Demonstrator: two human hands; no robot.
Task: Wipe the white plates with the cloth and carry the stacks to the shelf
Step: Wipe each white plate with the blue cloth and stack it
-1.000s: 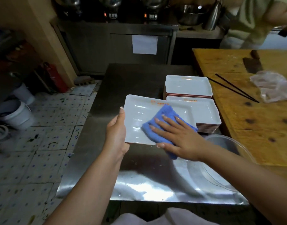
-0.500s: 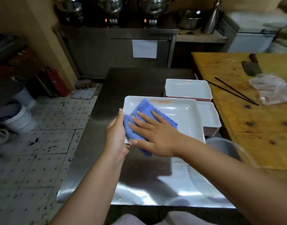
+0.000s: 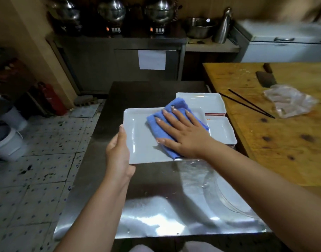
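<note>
**Inspector A:** Right hand (image 3: 185, 137): state of the fingers (image 3: 171, 118)?

**Inspector B:** Straight and spread, laid flat on a folded blue terry cloth (image 3: 162, 122). Palm down. The cloth is pressed against the inside of a white rectangular ceramic plate (image 3: 139, 142), toward its far right part.

**Inspector A:** Left hand (image 3: 118, 153)?

**Inspector B:** It grips the plate's near left edge. The thumb lies along the rim on top; the other fingers are under the plate and hidden, so their lie cannot be told.

**Inspector A:** Position of the plate?

**Inspector B:** Above the stainless steel surface (image 3: 156, 206), near its middle. Whether the underside touches the steel cannot be told.

**Inspector A:** Other plates?

**Inspector B:** Two stacks of matching white plates with red-striped edges stand on the same surface, just right of the held plate. The far stack (image 3: 207, 103) and the near stack (image 3: 222, 132) sit close together. The held plate overlaps both in this view.

**Inspector A:** Beyond that?

**Inspector B:** A wooden table (image 3: 283, 142) adjoins on the right, bearing two black chopsticks (image 3: 250, 104), a crumpled clear plastic bag (image 3: 290, 101) and a dark cleaver (image 3: 266, 79). A clear plastic basin rim (image 3: 228, 202) shows at the surface's near right. White buckets (image 3: 7, 142) stand on the tiled floor to the left.
</note>
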